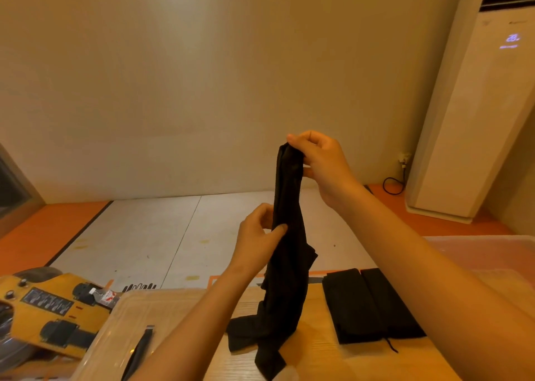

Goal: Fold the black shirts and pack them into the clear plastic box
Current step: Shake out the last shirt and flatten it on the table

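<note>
R hand (324,163) is up high, its fingers curled round the bunched top of a black shirt (286,279); L hand (257,244) sits lower, thumb & fingers pinching the shirt midway. The shirt hangs long and narrow, btm end crumpled on the wooden surface (318,357). Two folded black shirts (367,305) lie just to its right (side by side, touching), w/ a clear plastic box (492,253) beyond them at the right edge

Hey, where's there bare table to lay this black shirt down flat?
Barest is the light wooden tabletop between the hanging black shirt and the two folded black shirts, plus the strip on your side of those folded ones. The left is crowded: a clear plastic container and a yellow machine fill it.
</note>
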